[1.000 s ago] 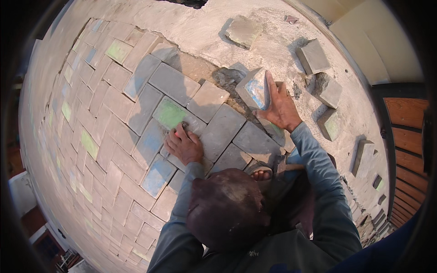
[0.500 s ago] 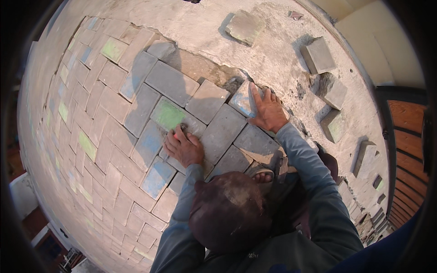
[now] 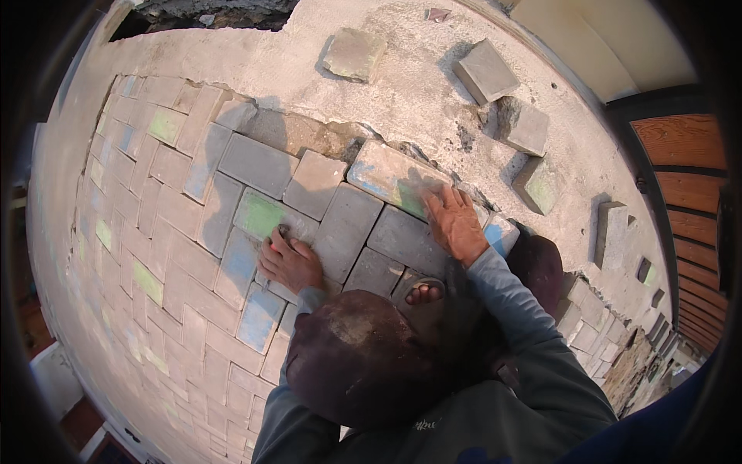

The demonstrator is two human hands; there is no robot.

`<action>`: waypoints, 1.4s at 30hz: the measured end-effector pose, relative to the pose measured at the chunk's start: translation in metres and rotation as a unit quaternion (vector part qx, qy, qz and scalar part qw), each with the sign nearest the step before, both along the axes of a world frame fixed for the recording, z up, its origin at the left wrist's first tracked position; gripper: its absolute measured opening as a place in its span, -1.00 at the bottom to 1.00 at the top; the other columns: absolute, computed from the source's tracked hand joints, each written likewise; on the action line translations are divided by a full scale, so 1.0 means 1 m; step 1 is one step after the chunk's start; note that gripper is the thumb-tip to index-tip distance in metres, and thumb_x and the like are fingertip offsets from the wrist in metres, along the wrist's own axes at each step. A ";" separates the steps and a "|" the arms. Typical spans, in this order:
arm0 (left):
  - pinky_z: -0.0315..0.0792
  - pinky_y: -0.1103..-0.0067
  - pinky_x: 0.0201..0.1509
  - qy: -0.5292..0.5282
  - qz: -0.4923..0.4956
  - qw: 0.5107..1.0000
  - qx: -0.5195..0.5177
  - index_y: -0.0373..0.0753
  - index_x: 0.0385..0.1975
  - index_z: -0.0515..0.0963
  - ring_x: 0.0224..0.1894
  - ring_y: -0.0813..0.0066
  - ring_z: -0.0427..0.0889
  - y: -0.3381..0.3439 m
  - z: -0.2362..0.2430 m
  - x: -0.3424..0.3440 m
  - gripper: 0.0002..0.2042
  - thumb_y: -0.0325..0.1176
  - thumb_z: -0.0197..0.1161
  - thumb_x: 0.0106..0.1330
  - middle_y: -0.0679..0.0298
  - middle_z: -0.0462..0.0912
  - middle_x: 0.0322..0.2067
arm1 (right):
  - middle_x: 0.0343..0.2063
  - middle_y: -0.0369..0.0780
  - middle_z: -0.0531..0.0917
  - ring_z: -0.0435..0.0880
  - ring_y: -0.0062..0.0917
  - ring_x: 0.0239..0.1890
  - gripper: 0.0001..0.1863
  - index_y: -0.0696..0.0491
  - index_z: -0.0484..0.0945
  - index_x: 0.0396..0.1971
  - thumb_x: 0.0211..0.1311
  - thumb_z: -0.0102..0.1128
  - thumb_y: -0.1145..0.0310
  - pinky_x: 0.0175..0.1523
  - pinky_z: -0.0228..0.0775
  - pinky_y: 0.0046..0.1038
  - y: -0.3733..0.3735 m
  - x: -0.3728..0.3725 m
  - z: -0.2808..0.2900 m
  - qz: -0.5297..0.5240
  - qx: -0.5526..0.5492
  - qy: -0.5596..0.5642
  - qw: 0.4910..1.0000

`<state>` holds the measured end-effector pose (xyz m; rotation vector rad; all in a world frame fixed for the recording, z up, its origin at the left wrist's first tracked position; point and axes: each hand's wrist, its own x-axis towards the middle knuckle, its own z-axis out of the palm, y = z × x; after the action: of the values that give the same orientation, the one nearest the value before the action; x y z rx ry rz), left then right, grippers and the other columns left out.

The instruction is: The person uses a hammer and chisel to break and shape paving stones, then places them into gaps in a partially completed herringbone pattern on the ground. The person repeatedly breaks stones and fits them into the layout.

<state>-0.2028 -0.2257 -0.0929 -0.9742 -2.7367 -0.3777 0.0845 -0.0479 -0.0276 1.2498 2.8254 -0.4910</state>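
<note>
My left hand (image 3: 292, 263) rests knuckles-down on the grey pavers, its fingers curled. A small dark tip (image 3: 283, 230) shows by the fingers, but what it belongs to is hidden. Just beyond lies a paver with green paint (image 3: 259, 214). My right hand (image 3: 456, 226) lies with fingers extended on the near right end of a long paver with blue and green paint (image 3: 384, 172), which sits at the outer edge of the laid rows. Beside the right wrist is another blue-marked paver (image 3: 501, 234).
Loose concrete blocks (image 3: 487, 71) lie on the rough concrete at right. A sandy gap (image 3: 297, 133) runs along the paving edge. A dark opening (image 3: 209, 14) is at the far left, slatted wooden panels (image 3: 688, 185) at far right. My knee (image 3: 363, 359) and foot (image 3: 423, 294) are close by.
My right hand has slid toward me along the painted paver, from its far end to its near right end. The left hand stays by the green-painted paver. The view has shifted.
</note>
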 end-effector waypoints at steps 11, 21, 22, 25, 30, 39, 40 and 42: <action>-0.03 0.01 0.51 -0.010 -0.002 1.000 -0.005 -0.01 0.36 0.31 0.37 0.05 0.28 -0.002 0.000 0.003 -0.51 -0.18 0.10 0.43 0.09 0.38 0.26 | -0.05 -0.04 0.54 0.62 -0.11 0.00 -0.61 0.04 0.47 0.03 0.17 0.23 0.39 0.09 0.45 -0.11 -0.087 0.127 0.014 0.019 -0.030 -0.174 0.984; -0.10 0.02 0.54 -0.007 0.003 1.000 -0.004 -0.03 0.36 0.34 0.39 0.00 0.23 -0.003 -0.003 0.002 -0.50 -0.18 0.11 0.42 0.03 0.37 0.27 | -0.09 0.06 0.55 0.59 0.07 -0.01 -0.58 0.19 0.41 0.12 0.44 0.22 0.24 0.10 0.45 -0.18 -0.049 0.116 0.059 -0.119 -0.219 0.176 0.952; -0.10 0.02 0.54 -0.011 0.008 1.000 -0.010 -0.03 0.36 0.34 0.40 0.00 0.23 -0.006 -0.003 0.000 -0.50 -0.18 0.11 0.42 0.03 0.37 0.27 | -0.13 0.05 0.56 0.60 0.05 -0.04 -0.59 0.20 0.41 0.11 0.47 0.20 0.23 0.07 0.45 -0.21 -0.044 0.093 0.079 -0.152 -0.218 0.229 0.936; -0.08 0.03 0.51 0.004 0.012 1.000 -0.017 -0.02 0.36 0.33 0.38 0.07 0.25 -0.010 -0.002 -0.002 -0.49 -0.19 0.13 0.40 0.10 0.37 0.28 | -0.25 0.05 0.58 0.62 0.02 -0.17 -0.59 0.23 0.38 0.11 0.51 0.17 0.24 -0.05 0.45 -0.27 -0.030 0.042 0.132 -0.207 -0.186 0.340 0.898; -0.11 0.04 0.53 0.001 0.010 1.000 -0.012 -0.03 0.37 0.34 0.39 0.07 0.25 -0.003 -0.001 0.002 -0.49 -0.19 0.13 0.40 0.08 0.37 0.29 | -0.30 0.17 0.58 0.66 0.07 -0.36 -0.57 0.23 0.25 0.11 0.43 0.24 0.41 -0.28 0.47 -0.12 -0.021 -0.004 0.101 -0.187 0.060 0.343 0.918; -0.10 0.01 0.54 -0.027 -0.001 1.000 -0.005 -0.05 0.34 0.36 0.39 -0.01 0.23 -0.006 0.001 0.000 -0.50 -0.20 0.13 0.40 0.01 0.36 0.28 | -0.35 0.20 0.66 0.69 0.18 -0.32 -0.69 0.20 0.32 -0.05 0.42 0.18 0.34 -0.24 0.47 0.06 -0.018 -0.015 0.067 -0.125 -0.156 0.153 0.968; -0.10 0.01 0.54 -0.033 0.003 0.999 -0.003 -0.05 0.34 0.37 0.39 -0.05 0.22 -0.006 0.002 0.001 -0.51 -0.20 0.13 0.40 0.00 0.35 0.28 | -0.36 0.20 0.66 0.69 0.18 -0.32 -0.68 0.21 0.32 -0.04 0.42 0.18 0.34 -0.25 0.47 0.05 -0.015 -0.026 0.089 -0.119 -0.123 0.216 0.961; -0.10 0.00 0.54 -0.022 0.008 1.000 -0.004 -0.05 0.33 0.36 0.39 -0.05 0.22 -0.010 0.001 -0.001 -0.51 -0.21 0.14 0.40 -0.01 0.35 0.27 | -0.38 0.18 0.65 0.68 0.18 -0.33 -0.68 0.22 0.32 -0.03 0.42 0.18 0.36 -0.27 0.47 0.03 -0.018 -0.049 0.121 -0.110 -0.070 0.340 0.931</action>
<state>-0.2034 -0.2358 -0.0920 -0.9565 -2.7854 -0.3912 0.0353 -0.0661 0.0938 1.6272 3.0740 -1.3502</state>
